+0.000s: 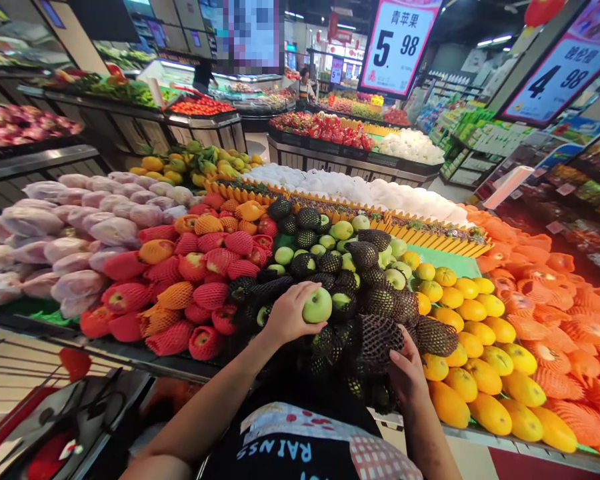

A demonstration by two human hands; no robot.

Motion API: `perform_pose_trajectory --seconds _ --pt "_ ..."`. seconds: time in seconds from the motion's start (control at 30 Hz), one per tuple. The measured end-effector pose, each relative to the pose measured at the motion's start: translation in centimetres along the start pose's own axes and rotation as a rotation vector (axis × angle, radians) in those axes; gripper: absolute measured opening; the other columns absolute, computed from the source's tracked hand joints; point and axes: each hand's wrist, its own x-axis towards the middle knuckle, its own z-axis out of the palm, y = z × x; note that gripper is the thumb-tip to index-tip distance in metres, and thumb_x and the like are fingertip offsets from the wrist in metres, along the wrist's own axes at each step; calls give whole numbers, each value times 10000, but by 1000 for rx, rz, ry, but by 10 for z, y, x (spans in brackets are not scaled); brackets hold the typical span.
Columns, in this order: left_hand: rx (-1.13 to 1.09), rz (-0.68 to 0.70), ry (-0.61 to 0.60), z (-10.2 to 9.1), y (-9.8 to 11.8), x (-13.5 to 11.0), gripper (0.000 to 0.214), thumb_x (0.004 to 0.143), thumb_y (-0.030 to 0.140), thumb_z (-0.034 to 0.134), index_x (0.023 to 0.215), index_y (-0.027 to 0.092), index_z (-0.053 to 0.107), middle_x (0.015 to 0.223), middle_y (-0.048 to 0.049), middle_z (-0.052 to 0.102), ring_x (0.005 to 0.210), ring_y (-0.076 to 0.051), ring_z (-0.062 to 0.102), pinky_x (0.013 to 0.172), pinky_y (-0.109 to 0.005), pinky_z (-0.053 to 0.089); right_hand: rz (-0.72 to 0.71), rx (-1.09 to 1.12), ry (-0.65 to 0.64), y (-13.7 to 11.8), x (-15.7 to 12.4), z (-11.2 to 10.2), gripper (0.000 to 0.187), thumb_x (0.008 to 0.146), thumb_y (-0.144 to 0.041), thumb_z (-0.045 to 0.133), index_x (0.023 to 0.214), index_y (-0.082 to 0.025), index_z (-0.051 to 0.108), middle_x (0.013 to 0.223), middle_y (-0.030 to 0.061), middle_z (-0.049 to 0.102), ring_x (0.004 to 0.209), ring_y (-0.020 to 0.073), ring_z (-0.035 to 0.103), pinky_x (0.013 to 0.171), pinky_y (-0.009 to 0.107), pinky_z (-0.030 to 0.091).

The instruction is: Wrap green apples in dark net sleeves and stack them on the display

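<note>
In my left hand (295, 315) is a bare green apple (318, 305), gripped between thumb and fingers above the middle of the fruit display. My right hand (409, 365), lower and to the right, pinches the edge of a black foam net sleeve (379, 343). Whether that sleeve has fruit inside, I cannot tell. Around both hands lie green apples (343, 231), some bare and others in black netting (308, 217). The green apple is apart from the black sleeve.
Red-netted apples (210, 267) and bagged pale fruit (100, 213) lie left; yellow-orange fruit (480, 333) and orange-netted fruit (570, 333) lie right. A yellow picket divider (425, 235) runs behind. A cart (80, 420) stands lower left. Price screens (399, 47) hang overhead.
</note>
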Motion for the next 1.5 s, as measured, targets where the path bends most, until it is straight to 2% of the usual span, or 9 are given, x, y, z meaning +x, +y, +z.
perform_pose_trajectory --seconds 0.2,0.37,0.5,0.73,0.8,0.97,1.17,1.33,1.5 --pt "12 -120 -72 5 -4 4 807 741 474 761 1445 239 443 1412 -112 520 1281 -327 527 1110 -438 421 39 58 2 -2 9 2 575 553 -409 864 1094 -361 675 1119 17 741 969 293 696 883 498 533" --pt "-72 -123 -101 3 -13 -2 947 770 567 733 1531 231 280 1528 -133 420 1406 -317 420 1187 -449 328 114 64 22 -5 4 -2 633 501 -309 858 1110 -361 696 1080 6 735 900 257 693 747 393 567" --pt "-99 -144 -92 5 -19 -5 1051 763 574 741 1557 181 175 1597 -182 314 1460 -324 342 1215 -480 270 89 34 -36 -8 1 0 734 477 -228 832 1179 -357 660 1079 7 720 956 259 684 812 402 562" --pt "-164 -23 108 -4 19 -11 664 857 406 671 1441 204 427 1469 -157 484 1401 -328 395 1207 -518 256 113 -42 -190 -15 -5 14 700 480 -336 887 1121 -347 607 955 13 712 840 247 685 714 358 550" --pt "-311 4 39 -5 37 -19 475 932 370 571 1377 219 506 1409 -143 546 1344 -299 466 1172 -483 319 156 -39 -266 -12 -10 19 693 448 -377 913 1061 -332 592 892 0 691 769 233 664 679 346 543" --pt "-762 59 -419 4 64 -37 408 940 440 564 1262 193 604 1268 -133 637 1159 -278 597 1009 -401 463 215 -87 -438 -2 -18 32 632 427 -377 948 889 -297 524 719 -57 587 579 144 522 543 247 448" --pt "-843 -20 -399 6 57 -47 299 805 384 750 982 170 638 1059 -76 635 949 -215 585 868 -325 446 74 -196 -464 -1 -10 35 491 548 -325 916 849 -256 535 699 -64 527 599 118 460 569 223 393" --pt "-1129 -168 -466 -1 45 -55 360 756 444 779 837 170 562 843 -9 531 761 -140 487 691 -254 380 54 -406 -462 4 -11 33 406 585 -320 909 901 -229 669 747 -34 574 705 154 513 661 264 416" --pt "-1324 -199 -513 2 42 -61 482 674 435 835 734 185 427 862 -12 537 744 -121 484 664 -237 379 22 -462 -489 11 -16 34 351 574 -289 918 662 -213 587 686 -44 530 679 145 460 652 268 375"
